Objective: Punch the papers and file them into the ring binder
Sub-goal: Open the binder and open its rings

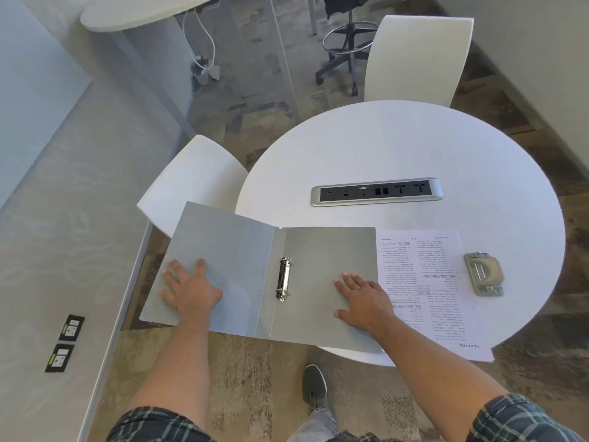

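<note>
We see the ring binder [318, 282] lying open, no sheets on its rings [283, 279], the printed papers [424, 282] just right of it and the hole punch [483, 274] beyond. Our left hand [191, 290] and right hand [363, 301] press flat, fingers spread, on its two covers.

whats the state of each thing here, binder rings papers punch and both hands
ring binder: open flat, left cover overhanging the table edge
binder rings: look closed, empty
papers: loose stack on the table, right of the binder, not filed
hole punch: on the table, untouched
left hand: flat on the left cover
right hand: flat on the right cover
</note>
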A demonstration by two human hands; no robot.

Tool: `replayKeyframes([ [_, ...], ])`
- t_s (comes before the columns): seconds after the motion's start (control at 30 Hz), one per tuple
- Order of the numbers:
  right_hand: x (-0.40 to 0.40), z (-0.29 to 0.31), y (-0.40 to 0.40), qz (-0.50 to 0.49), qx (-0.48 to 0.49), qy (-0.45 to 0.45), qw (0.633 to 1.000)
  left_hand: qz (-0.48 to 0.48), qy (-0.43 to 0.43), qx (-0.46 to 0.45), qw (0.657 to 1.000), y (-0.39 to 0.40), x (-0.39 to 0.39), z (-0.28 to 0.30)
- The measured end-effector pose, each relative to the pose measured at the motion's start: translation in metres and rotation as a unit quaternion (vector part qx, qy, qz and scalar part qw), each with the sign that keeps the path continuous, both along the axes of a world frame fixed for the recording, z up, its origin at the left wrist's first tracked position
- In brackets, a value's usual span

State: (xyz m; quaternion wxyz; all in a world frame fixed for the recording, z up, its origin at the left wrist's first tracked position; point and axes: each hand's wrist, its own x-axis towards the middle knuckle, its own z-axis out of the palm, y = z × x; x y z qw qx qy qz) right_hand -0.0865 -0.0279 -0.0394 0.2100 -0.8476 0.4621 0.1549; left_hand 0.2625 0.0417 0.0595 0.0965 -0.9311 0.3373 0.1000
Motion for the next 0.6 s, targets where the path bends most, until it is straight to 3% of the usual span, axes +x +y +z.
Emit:
replayKeyframes([
  [0.2, -0.008, 0.001, -0.002, 0.000, -0.004, 0.008, 1.000, -0.125, 0.029, 0.056, 0.990, -0.009, -0.046, -0.030],
  [0.4, -0.021, 0.002, -0.006, -0.012, -0.007, 0.009, 1.000, -0.131, 0.120, 0.099, 0.979, -0.018, -0.077, -0.052],
  [0.6, -0.020, 0.006, -0.007, -0.018, -0.001, 0.017, 1.000, -0.132, 0.201, 0.064, 0.968, -0.021, -0.093, -0.062],
])
